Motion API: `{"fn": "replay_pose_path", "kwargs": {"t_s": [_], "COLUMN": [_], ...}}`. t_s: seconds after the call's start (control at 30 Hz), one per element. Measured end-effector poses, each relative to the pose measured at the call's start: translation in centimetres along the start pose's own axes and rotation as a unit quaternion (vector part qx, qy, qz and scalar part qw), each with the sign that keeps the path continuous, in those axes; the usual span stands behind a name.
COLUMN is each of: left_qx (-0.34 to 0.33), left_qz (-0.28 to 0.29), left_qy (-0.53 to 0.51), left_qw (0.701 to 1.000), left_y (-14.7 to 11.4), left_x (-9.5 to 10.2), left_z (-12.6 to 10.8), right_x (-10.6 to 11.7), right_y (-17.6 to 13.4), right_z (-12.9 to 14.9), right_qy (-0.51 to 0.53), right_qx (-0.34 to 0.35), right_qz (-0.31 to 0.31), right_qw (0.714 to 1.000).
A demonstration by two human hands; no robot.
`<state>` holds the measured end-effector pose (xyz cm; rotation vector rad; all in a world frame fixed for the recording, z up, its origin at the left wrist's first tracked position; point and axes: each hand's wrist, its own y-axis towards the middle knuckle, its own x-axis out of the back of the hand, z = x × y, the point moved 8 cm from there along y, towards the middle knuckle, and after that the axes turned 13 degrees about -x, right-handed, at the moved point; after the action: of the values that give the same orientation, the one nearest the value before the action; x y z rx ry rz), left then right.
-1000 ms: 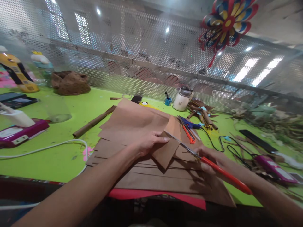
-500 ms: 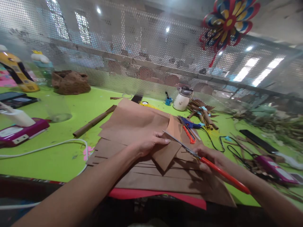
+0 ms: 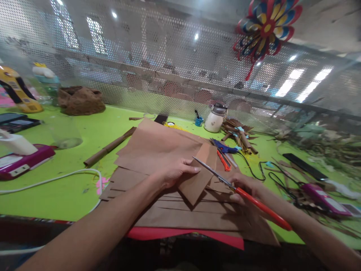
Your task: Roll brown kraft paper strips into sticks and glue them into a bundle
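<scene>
A small piece of brown paper (image 3: 194, 192) is pinched between the thumb and fingers of my left hand (image 3: 176, 172), raised over the larger sheets. In my right hand (image 3: 245, 186) is a pair of red-handled scissors (image 3: 261, 207), closed around one handle. The scissor blades point up and to the left, reaching over the small piece near my left thumb; whether they are cutting it I cannot tell. Under both hands lie several large brown paper sheets (image 3: 152, 141), with slits along the left side. Red paper (image 3: 180, 232) shows beneath them at the table's front edge.
Behind the sheets lie a blue glue gun (image 3: 225, 146) and an orange-handled cutter (image 3: 223, 161). A white jar (image 3: 214, 119) stands by the perforated screen. Purple power strips (image 3: 324, 198) and cords lie right and left. A rolled brown tube (image 3: 109, 147) rests at left.
The view has shifted slightly. The small paper piece has swung a little, showing more of its upper part beside the blades. Both hands keep their hold.
</scene>
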<state>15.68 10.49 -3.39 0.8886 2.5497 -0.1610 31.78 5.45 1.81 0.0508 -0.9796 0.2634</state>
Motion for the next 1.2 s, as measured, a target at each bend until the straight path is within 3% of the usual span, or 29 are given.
{"fn": "replay_pose_path", "kwargs": {"t_s": [0.3,0.43,0.57,0.67,0.73,0.83,1.0,1.07,1.2], "left_qx": [-0.034,-0.136,-0.222,-0.27,-0.283,-0.268,-0.231,-0.224,-0.215], "left_qz": [-0.031,-0.131,-0.255,-0.336,-0.361,-0.351,-0.274,-0.248,-0.246], "left_qy": [0.001,-0.025,-0.043,-0.047,-0.049,-0.035,0.011,0.024,0.037], "left_qw": [0.999,0.982,0.94,0.901,0.887,0.896,0.933,0.942,0.944], "left_y": [0.0,0.3,0.1,-0.4,-0.5,-0.2,0.6,0.7,0.6], "left_x": [0.6,2.0,4.5,6.1,6.6,6.6,5.8,5.5,5.3], "left_z": [-0.7,-2.4,-3.6,-4.3,-4.5,-4.2,-3.2,-3.0,-3.1], "right_x": [-0.5,-0.2,-0.2,0.6,1.7,3.7,5.3,6.0,7.6], "right_y": [0.5,-0.5,-1.7,-2.2,-2.3,-2.3,-1.5,-0.8,0.1], "right_z": [-1.6,-2.0,-2.0,-2.3,-2.9,-4.3,-8.1,-10.3,-14.2], "right_qy": [-0.113,-0.204,-0.23,-0.233,-0.226,-0.178,-0.088,-0.125,-0.211], "right_qx": [-0.039,-0.049,-0.042,-0.03,-0.027,-0.056,-0.14,-0.193,-0.291], "right_qz": [0.014,-0.004,-0.001,-0.038,-0.074,-0.117,-0.111,-0.154,-0.275], "right_qw": [0.993,0.978,0.972,0.971,0.971,0.975,0.98,0.961,0.892]}}
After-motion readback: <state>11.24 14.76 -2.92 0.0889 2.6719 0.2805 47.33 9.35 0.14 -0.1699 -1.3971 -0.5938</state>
